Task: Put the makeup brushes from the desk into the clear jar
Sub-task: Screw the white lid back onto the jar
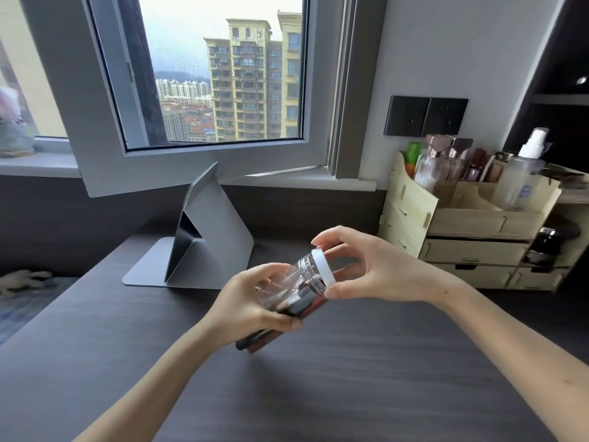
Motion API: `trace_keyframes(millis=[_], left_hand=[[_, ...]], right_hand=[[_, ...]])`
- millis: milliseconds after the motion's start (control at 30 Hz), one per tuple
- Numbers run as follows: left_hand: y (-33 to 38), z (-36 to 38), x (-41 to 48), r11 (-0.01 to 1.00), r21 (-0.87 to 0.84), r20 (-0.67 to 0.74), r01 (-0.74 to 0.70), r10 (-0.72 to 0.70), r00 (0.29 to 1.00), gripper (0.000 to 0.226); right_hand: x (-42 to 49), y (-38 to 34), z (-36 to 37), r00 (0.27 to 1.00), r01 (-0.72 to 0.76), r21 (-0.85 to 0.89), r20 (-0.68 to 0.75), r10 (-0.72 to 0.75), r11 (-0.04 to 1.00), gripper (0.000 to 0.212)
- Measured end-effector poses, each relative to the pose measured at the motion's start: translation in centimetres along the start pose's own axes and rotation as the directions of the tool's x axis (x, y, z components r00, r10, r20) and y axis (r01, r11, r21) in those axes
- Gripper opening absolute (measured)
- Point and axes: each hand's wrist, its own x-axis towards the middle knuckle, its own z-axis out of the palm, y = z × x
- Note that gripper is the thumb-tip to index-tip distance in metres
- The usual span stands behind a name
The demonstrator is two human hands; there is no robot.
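Head cam: left hand fingers clamp clear jar, right hand fingers pinch white lid

On the dark wood-grain desk, the folded grey tablet stand sits left of the pale wooden drawer organiser, with the clear plastic jar held before and between them.

Both hands hold the clear jar tilted above the dark counter — left hand around its body, right hand fingers on the white lid.
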Motion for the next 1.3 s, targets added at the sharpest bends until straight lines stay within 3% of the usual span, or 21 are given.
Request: trace_keyframes(millis=[300,467,533,633,700,767,833,900,1033,1167,1300], left_hand=[[0.6,-0.5,-0.4,0.961,-0.222,0.312,0.165,-0.091,0.946,0.055],[0.6,-0.5,-0.2,0.940,-0.271,0.394,0.208,-0.089,0.915,0.056],[0.6,-0.4,-0.2,0.939,-0.279,0.369,0.201,-0.089,0.925,0.057],[1.0,0.0,-0.4,0.959,-0.241,0.278,0.147,-0.077,0.958,0.055],[1.1,0.3,-0.3,0.972,-0.202,0.225,0.119,-0.072,0.972,0.057],[1.0,0.4,-0.2,0.977,-0.183,0.185,0.108,-0.074,0.980,0.058],[0.8,0.3,-0.2,0.976,-0.184,0.167,0.115,-0.084,0.982,0.059],[0.8,0.1,-0.2,0.982,-0.155,0.163,0.107,-0.082,0.983,0.059],[0.8,0.3,-0.1,0.991,-0.101,0.133,0.087,-0.073,0.988,0.059],[0.6,0.4,0.2,0.995,-0.083,0.107,0.061,-0.052,0.993,0.059],[0.4,1.1,0.5,0.999,-0.049,0.006,0.019,-0.019,1.000,0.056]], right_hand=[[0.2,-0.6,-0.8,0.983,0.121,-0.052,0.142,-0.112,0.991,0.055],[0.3,-0.9,-1.2,0.972,0.135,-0.104,0.204,-0.112,0.985,0.055],[0.5,-0.7,-1.2,0.982,0.097,-0.144,0.175,-0.072,0.985,0.052],[0.9,-0.8,0.2,1.000,-0.002,-0.215,0.019,0.007,0.977,0.047],[1.0,-0.6,0.7,0.996,-0.092,-0.248,-0.037,0.086,0.964,0.068],[0.7,-0.4,0.2,0.989,-0.127,-0.266,0.037,0.142,0.956,0.082],[0.5,-0.4,-0.5,0.984,-0.101,-0.212,0.124,0.130,0.972,0.072],[0.4,-0.5,-0.3,0.990,-0.077,-0.203,0.097,0.099,0.976,0.063],[0.4,-0.5,0.6,0.990,-0.135,-0.436,-0.017,0.142,0.890,0.076],[0.3,-0.4,0.1,0.994,-0.107,-0.276,-0.005,0.110,0.955,0.065],[0.4,0.4,1.6,0.979,-0.123,-0.352,-0.199,0.054,0.928,0.056]])
